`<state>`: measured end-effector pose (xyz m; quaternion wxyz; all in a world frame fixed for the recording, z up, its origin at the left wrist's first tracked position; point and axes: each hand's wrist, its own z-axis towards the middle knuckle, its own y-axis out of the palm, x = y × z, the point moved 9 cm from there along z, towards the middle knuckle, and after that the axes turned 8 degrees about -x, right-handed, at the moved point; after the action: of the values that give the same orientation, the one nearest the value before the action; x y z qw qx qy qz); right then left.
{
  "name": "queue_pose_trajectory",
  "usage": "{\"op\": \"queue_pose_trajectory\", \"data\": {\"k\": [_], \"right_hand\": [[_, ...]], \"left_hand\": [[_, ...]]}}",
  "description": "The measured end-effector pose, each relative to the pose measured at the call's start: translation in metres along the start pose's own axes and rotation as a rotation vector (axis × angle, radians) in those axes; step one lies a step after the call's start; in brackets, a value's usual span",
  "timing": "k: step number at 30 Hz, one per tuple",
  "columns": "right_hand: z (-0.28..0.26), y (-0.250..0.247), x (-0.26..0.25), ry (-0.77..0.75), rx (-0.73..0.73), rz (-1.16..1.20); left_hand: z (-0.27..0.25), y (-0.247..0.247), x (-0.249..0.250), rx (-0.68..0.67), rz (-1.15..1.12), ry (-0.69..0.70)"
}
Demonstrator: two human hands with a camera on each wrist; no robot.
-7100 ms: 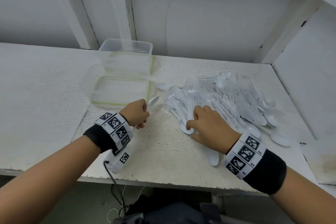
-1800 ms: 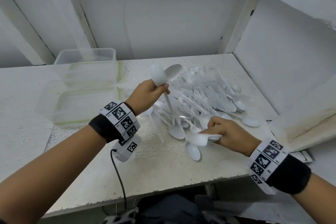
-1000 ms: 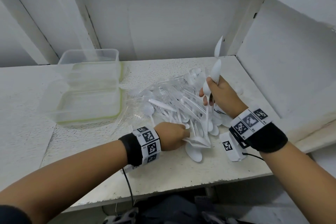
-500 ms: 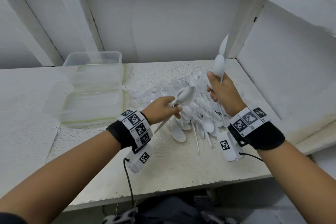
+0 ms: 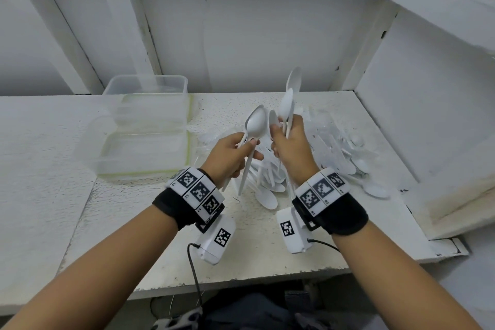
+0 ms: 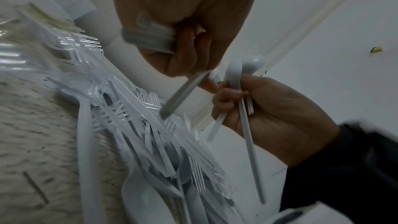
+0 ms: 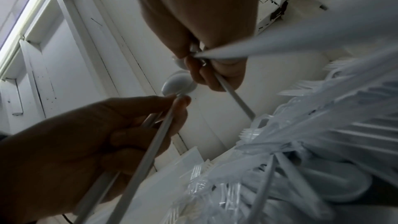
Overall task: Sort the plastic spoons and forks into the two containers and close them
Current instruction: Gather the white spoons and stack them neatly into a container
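My left hand [image 5: 245,149] grips white plastic spoons [image 5: 255,123] by their handles, bowls up, above the table. Right beside it, my right hand [image 5: 281,135] holds an upright bunch of white spoons [image 5: 288,100]; the two hands nearly touch. In the left wrist view my right hand [image 6: 232,98] clasps its spoons [image 6: 234,72]. The right wrist view shows my left hand [image 7: 172,108] pinching a spoon [image 7: 176,84]. Under and behind the hands lies the mixed pile of spoons and clear forks [image 5: 337,153]. Two clear containers [image 5: 146,100] [image 5: 142,154] stand open at the left.
The white table [image 5: 254,249] ends in a front edge near my wrists. A white wall and shelf posts [image 5: 128,35] close the back. A slanted white panel [image 5: 442,142] bounds the right side. Loose spoons [image 5: 376,190] lie at the pile's right edge.
My left hand has risen from the pile with its spoon and moved right, up against my right hand. The right hand keeps its bunch upright in nearly the same place.
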<state>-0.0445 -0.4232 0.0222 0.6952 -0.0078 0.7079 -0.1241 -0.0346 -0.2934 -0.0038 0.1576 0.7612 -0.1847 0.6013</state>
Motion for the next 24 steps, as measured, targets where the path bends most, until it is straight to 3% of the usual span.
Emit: {"op": "queue_pose_trajectory", "data": {"k": [12,19,24], "right_hand": [[-0.001,0.018,-0.001,0.018,-0.004,0.021],[0.0,0.011,0.002,0.031,0.084,0.056],[0.0,0.0,-0.005,-0.008,0.147,0.018]], "left_hand": [[-0.008,0.001,0.002,-0.028,0.015,0.049],[-0.008,-0.01,-0.003,0.04,-0.049,-0.001],[-0.008,-0.014,0.001,0.061,0.025,0.073]]}}
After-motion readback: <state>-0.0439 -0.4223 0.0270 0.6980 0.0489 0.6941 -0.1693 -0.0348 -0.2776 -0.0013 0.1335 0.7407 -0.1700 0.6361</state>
